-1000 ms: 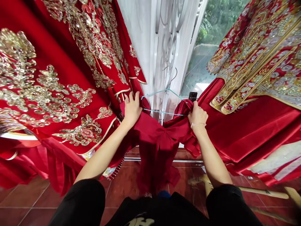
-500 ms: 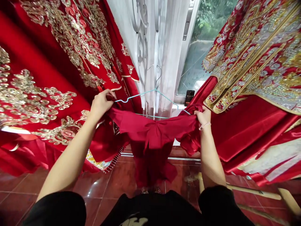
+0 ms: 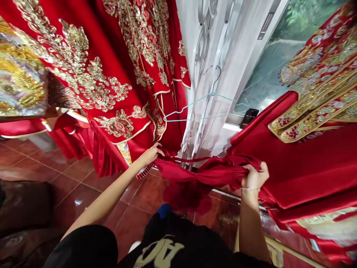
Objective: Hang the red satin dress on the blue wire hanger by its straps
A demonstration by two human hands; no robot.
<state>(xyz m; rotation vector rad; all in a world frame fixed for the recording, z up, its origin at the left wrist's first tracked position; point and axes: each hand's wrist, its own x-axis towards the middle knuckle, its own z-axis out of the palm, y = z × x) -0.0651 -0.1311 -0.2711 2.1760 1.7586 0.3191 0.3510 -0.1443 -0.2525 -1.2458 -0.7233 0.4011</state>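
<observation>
Stretched between my two hands is a dark red dress, its lower part hanging down over the floor. My left hand pinches the dress at its left upper end. At the other end, my right hand, with a bracelet at the wrist, is closed on bunched red cloth. A light blue wire hanger hangs by its hook in front of the white metal grille, above and apart from the dress. Nothing hangs on the hanger.
Red garments with gold embroidery hang at the left, and another beaded red garment at the right. A phone leans by the window. A wooden frame stands low at the right, and a dark brown object at lower left.
The dress has come off the blue hanger and is lower now, with both hands still gripping it. The hanger is left hanging bare. My view has turned somewhat to the left.
</observation>
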